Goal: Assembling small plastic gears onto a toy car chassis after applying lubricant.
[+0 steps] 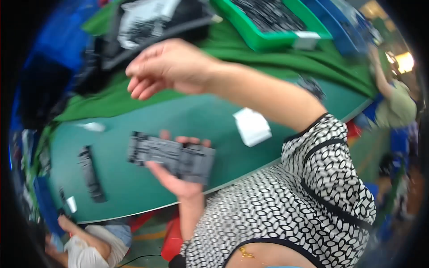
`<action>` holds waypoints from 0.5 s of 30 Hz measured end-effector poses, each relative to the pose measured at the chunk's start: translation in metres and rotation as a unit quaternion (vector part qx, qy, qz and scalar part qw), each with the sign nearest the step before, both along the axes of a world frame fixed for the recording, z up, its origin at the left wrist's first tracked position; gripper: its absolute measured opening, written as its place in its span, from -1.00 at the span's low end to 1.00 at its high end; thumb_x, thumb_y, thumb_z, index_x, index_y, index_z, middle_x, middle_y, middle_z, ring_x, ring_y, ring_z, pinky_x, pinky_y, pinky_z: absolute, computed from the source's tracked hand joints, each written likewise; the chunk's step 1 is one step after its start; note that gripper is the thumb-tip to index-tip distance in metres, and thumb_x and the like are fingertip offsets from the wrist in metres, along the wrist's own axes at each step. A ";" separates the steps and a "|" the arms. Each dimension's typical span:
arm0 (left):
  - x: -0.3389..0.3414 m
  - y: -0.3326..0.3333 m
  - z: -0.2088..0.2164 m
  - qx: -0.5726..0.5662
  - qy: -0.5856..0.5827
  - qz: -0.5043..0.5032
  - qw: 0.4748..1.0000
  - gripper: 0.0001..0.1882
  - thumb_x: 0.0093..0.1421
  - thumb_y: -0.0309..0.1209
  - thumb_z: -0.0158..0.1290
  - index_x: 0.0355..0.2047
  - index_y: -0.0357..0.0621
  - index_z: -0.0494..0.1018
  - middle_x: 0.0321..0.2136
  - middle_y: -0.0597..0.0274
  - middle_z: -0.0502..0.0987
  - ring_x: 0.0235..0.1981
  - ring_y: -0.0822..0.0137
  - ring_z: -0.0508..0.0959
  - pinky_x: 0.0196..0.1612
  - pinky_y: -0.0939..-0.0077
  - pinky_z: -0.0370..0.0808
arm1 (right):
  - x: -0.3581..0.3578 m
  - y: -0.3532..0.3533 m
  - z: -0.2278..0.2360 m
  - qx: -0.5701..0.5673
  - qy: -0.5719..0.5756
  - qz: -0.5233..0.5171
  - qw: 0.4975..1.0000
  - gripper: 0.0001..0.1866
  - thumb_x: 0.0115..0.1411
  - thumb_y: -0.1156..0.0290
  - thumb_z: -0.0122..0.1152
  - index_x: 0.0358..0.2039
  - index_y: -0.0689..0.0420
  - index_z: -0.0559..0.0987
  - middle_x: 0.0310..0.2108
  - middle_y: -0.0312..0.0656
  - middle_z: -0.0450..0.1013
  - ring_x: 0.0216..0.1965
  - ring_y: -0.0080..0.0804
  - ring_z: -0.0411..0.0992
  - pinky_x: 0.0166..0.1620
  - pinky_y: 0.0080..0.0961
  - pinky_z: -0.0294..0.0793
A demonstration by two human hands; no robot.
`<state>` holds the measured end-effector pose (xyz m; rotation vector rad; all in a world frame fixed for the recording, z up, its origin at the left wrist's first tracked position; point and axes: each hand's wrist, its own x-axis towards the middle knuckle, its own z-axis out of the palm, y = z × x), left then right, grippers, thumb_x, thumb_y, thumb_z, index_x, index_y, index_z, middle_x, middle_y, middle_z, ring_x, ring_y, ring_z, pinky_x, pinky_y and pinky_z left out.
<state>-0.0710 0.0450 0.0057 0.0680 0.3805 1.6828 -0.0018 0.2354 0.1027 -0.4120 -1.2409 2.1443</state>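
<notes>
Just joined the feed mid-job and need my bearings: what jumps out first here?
A bare right hand reaches out empty over the green cloth, fingers loosely curled. Below it the left hand holds a flat grey ridged part above the teal table. A green tray of dark parts sits at the far edge.

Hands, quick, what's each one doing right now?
Left hand: holding a flat grey rectangular part.
Right hand: raised above the green table, fingers loosely curled, holding nothing visible.

Black-and-white patterned short-sleeved top (pixel 286 210) (black trim at the edges), bare forearms.
</notes>
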 end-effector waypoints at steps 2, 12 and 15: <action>0.001 0.002 -0.003 0.038 0.030 -0.008 0.999 -0.12 0.08 0.36 -0.25 0.25 0.06 -0.01 -0.10 0.03 0.42 -0.12 -0.02 0.43 -0.01 -0.25 0.29 | 0.091 -0.016 0.017 0.124 -0.116 -0.073 0.983 -0.73 0.21 0.37 0.07 -0.19 0.31 0.50 -0.36 -0.08 0.52 -0.37 -0.45 0.52 -0.28 -0.59 0.54; 0.012 0.002 -0.008 0.021 0.126 -0.069 0.989 -0.08 0.11 0.33 -0.26 0.28 -0.06 -0.07 -0.13 0.06 0.34 -0.18 0.05 0.36 -0.17 -0.07 0.44 | 0.338 -0.111 -0.028 0.225 -0.438 -0.414 0.765 -0.82 0.15 0.52 0.12 -0.25 0.31 0.55 -0.40 -0.23 0.50 -0.40 -0.59 0.46 -0.32 -0.65 0.48; 0.021 -0.002 -0.004 0.016 0.166 -0.063 0.984 -0.11 0.12 0.33 -0.29 0.26 -0.04 -0.06 -0.18 0.09 0.37 -0.20 0.08 0.35 -0.17 -0.01 0.47 | 0.351 -0.116 -0.053 0.415 -0.575 -0.371 0.599 -0.90 0.07 0.53 0.17 -0.37 0.24 0.56 -0.44 -0.12 0.48 -0.41 -0.29 0.48 -0.33 -0.50 0.47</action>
